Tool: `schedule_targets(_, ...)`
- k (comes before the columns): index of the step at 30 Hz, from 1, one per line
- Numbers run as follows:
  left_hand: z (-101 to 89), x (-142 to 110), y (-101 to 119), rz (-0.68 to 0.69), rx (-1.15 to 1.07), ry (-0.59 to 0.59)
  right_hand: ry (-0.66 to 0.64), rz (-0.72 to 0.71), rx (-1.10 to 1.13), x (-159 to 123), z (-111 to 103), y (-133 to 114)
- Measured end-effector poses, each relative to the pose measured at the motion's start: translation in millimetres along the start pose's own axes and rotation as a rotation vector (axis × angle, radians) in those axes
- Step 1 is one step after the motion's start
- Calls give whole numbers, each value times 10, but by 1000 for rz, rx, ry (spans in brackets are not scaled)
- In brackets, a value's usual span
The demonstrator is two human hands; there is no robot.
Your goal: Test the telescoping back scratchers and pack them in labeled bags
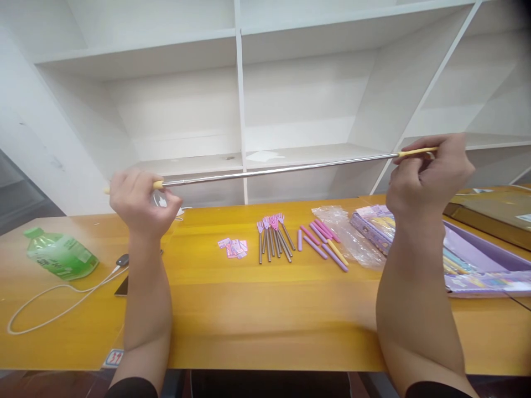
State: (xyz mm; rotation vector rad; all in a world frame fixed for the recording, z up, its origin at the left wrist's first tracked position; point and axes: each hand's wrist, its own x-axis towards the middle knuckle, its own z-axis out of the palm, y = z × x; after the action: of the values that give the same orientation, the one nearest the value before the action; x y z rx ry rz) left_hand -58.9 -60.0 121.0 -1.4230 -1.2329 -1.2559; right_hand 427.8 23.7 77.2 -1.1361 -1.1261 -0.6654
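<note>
A telescopic back scratcher (pixel 274 170) with a silver rod and yellow ends is stretched out level above the table. My left hand (pixel 141 202) is closed around its yellow end on the left. The yellow end on the right is pinched in my right hand (pixel 433 174), which partly hides it. On the table below lie several back scratchers (pixel 276 240) with purple and pink claw heads and metal rods. Beside them are several loose purple, pink and yellow tubes (pixel 326 251). Small printed cards (pixel 234 248) lie in a pile to their left.
A green bottle (pixel 62 254) lies on its side at the left, near a white cable (pixel 53 316). Clear plastic wrapping (pixel 350 235) and an opened purple box (pixel 489 249) are at the right. White shelving (pixel 241 110) stands behind the wooden table (pixel 265 320).
</note>
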Motion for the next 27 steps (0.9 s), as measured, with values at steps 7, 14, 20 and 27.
schedule_targets(7,32,-119,24,-139,14,-43,65,-84,89,39,-24,-34)
schedule_targets(14,45,-218,343,-149,56,-226,-86,-180,181,-211,-53,-599)
schedule_targets(20,33,-223,415,-115,75,-212,-231,-138,199,-330,-41,-820)
schedule_targets(27,124,-353,720,-51,70,-225,-295,-186,322,-636,80,-1098)
